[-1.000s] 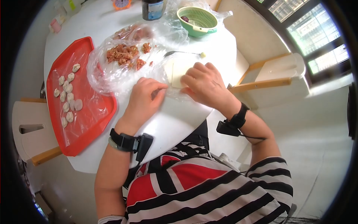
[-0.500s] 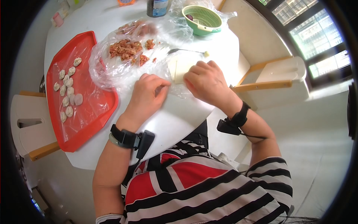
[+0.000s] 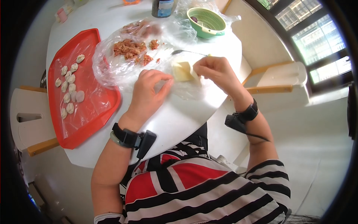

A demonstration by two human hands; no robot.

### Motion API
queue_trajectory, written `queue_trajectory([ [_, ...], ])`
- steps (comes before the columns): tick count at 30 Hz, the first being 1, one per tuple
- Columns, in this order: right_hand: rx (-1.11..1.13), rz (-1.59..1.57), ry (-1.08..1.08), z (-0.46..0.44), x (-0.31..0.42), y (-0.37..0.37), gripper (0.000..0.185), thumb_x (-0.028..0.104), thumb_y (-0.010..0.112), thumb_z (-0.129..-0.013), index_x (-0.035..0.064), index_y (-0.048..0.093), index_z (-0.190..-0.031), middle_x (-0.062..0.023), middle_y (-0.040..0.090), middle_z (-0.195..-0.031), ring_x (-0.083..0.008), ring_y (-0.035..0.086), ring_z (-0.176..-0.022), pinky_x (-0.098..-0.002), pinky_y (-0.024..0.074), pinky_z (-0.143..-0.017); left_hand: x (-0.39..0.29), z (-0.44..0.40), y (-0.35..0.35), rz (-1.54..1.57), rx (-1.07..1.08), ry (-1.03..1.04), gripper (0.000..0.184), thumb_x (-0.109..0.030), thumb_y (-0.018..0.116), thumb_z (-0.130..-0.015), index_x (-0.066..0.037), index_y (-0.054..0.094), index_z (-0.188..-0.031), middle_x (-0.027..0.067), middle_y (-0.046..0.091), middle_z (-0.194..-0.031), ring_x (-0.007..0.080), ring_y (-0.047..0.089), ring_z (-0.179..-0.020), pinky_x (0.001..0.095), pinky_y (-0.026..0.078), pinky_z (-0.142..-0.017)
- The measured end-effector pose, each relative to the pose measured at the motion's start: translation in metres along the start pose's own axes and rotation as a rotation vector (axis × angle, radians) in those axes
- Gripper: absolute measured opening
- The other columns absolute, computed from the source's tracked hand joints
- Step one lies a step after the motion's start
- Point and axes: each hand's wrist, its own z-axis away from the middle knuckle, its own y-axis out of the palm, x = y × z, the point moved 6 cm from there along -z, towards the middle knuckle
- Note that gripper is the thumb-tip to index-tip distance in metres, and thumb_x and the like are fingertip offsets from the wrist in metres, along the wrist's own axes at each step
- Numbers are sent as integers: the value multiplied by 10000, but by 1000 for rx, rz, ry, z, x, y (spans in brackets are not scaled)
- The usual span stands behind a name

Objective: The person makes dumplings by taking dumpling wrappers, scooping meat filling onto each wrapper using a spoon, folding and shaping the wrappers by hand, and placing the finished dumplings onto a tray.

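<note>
One thin, pale, square sheet of dough [image 3: 195,76] rises at its edge from a pale yellow square dough stack [image 3: 182,71] on the white worktop [image 3: 175,114]; the right hand [image 3: 214,71] pinches that edge, its grip closed on the one sheet. The left hand [image 3: 152,87] hovers just left of the stack, thumb and forefinger tips close together; whether its grip grasps anything cannot be told. Beyond it, one crumpled clear plastic bag [image 3: 102,71] bears one large mound of reddish minced filling [image 3: 128,48] and about three smaller clumps. One dark metal spoon [image 3: 179,52] lies behind the stack. One red plastic tray [image 3: 90,36] at left carries about eleven small whitish dumplings [image 3: 70,108] and two flat pale discs [image 3: 80,96]. Farther back stand one green plastic colander [image 3: 210,24], holding one dark purple piece [image 3: 194,19], and one dark jar with a blue-and-white label [image 3: 162,9].
</note>
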Motion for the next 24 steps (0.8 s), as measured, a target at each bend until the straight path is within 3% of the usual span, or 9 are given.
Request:
queue_trajectory([
  [2,63,-259,156,1,-3,9,222,190,659,-866,-26,688,-912,-35,664,-764,-100,592,-696,-253,488,-647,-2,1,-1,23,-45,9,123,-110,695,-838,-41,711,-938,74,659,-910,169,585,-891,281,469,-757],
  [4,117,-343,167,1,1,21,221,194,661,-875,-20,687,-924,-35,665,-777,-97,594,-696,-245,493,-650,0,2,0,267,-37,-105,126,-132,691,-866,-28,696,-937,47,664,-886,127,596,-818,266,470,-744],
  [8,219,-510,155,3,8,45,230,190,662,-888,-32,676,-947,-48,670,-805,-97,606,-700,-233,512,-667,2,3,3,451,3,-220,125,-150,692,-878,-28,670,-895,7,654,-841,81,583,-739,236,463,-712],
  [13,249,-511,125,3,12,49,240,180,632,-919,-55,665,-958,-73,680,-827,-105,630,-714,-235,520,-680,3,2,3,399,-3,-185,140,-160,701,-875,-52,616,-849,-19,630,-799,44,565,-717,202,450,-678],
  [16,248,-538,113,5,15,46,251,187,628,-929,-57,664,-975,-81,685,-839,-109,637,-716,-237,527,-693,3,2,3,472,-61,-210,167,-171,729,-833,-55,613,-808,-17,601,-723,69,517,-662,227,426,-640],
  [24,249,-549,92,7,12,45,290,192,619,-939,-76,647,-1047,-106,693,-887,-135,669,-788,-257,559,-750,6,2,6,468,-23,-223,136,-150,695,-870,-37,619,-881,-7,628,-794,58,563,-717,218,462,-683],
])
